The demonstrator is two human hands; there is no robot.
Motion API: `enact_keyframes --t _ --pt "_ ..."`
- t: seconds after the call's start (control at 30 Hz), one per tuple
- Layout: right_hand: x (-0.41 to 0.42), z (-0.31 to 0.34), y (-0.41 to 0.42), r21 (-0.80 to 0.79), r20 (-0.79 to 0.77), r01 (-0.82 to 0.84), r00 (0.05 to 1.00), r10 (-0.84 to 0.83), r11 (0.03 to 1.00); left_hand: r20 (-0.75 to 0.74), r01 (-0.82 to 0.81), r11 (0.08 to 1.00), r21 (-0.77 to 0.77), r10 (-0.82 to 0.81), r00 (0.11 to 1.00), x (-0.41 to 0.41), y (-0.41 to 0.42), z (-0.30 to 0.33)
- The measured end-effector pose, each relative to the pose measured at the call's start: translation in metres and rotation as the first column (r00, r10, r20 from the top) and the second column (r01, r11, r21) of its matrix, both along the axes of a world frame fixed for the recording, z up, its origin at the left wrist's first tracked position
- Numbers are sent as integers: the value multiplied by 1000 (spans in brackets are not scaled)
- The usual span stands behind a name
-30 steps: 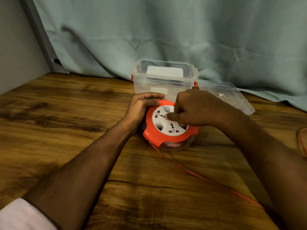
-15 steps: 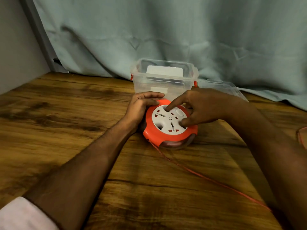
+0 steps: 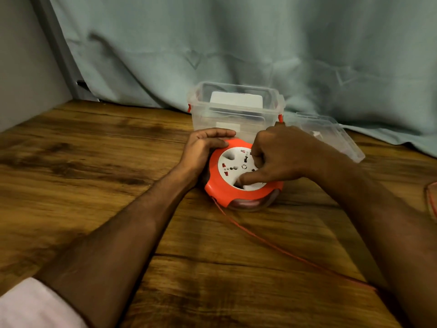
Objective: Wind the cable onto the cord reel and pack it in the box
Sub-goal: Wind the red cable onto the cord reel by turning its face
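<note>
An orange cord reel (image 3: 220, 190) with a white socket face lies flat on the wooden table (image 3: 94, 166). My left hand (image 3: 203, 147) grips its left rim. My right hand (image 3: 281, 157) rests on the white face, index finger pushed into a dimple near the front edge. A thin orange cable (image 3: 267, 242) runs from the reel's front toward the lower right and passes under my right forearm. Just behind the reel stands a clear plastic box (image 3: 236, 107) with orange clips, open at the top.
The box's clear lid (image 3: 331, 136) lies to the right of the box. A pale blue curtain (image 3: 236, 48) hangs along the table's back edge. A grey wall (image 3: 26, 67) closes the left side. More orange cable (image 3: 431, 200) shows at the right edge.
My right index finger has swung from the far side of the white face round to its near edge, and the face has turned with it. My left hand has stayed on the rim.
</note>
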State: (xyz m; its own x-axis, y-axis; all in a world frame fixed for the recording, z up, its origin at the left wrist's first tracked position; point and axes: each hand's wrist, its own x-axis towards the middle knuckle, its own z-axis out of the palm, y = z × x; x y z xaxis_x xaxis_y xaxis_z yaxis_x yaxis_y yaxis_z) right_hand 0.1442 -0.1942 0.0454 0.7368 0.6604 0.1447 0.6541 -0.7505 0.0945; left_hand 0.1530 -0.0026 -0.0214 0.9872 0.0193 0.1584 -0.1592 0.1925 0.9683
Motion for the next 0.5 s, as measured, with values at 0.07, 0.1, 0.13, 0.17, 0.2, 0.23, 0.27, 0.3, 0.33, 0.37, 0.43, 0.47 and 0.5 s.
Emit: enact_keyframes --t 0.07,0.1,0.13,0.17,0.2,0.23,0.27,0.3,0.33,0.37,0.43,0.47,0.5 --pt "-3 -2 4 11 -15 -7 1000 7 1000 4 1 1000 12 -1 1000 -1 -1 1" --pt "-4 -3 6 3 -20 -9 1000 9 1000 4 2 1000 15 -2 1000 -1 -1 1" --pt "-4 -4 7 -7 -25 -5 1000 5 1000 4 2 1000 14 -2 1000 -2 -1 1" --pt "-5 -3 7 -10 -27 -7 1000 7 1000 3 -2 1000 13 2 1000 -2 -1 2" --pt "-5 -1 6 -7 -33 -13 999 12 1000 2 -8 1000 12 8 1000 -1 -1 2" --pt "-5 2 4 4 -43 -25 999 26 1000 1 -15 1000 13 15 1000 -1 -1 1" --pt "-4 6 1 24 -54 -45 997 46 999 0 -18 1000 16 18 1000 -1 -1 1" --pt "-4 10 -2 42 -63 -60 996 62 997 0 -18 1000 19 18 1000 -1 0 1" --pt "-3 14 -6 50 -89 -64 994 68 997 0 -15 1000 21 15 1000 0 0 1" --pt "0 17 -10 53 -123 -66 990 73 996 1 -11 1000 23 11 1000 0 0 1" --pt "4 19 -14 58 -192 -80 977 89 995 3 -1 1000 26 1 1000 1 1 0" --pt "5 17 -14 52 -201 -79 976 88 996 1 9 1000 24 -9 1000 1 1 -1" --pt "6 15 -14 40 -203 -84 975 91 996 -1 20 1000 17 -20 1000 2 2 -1"
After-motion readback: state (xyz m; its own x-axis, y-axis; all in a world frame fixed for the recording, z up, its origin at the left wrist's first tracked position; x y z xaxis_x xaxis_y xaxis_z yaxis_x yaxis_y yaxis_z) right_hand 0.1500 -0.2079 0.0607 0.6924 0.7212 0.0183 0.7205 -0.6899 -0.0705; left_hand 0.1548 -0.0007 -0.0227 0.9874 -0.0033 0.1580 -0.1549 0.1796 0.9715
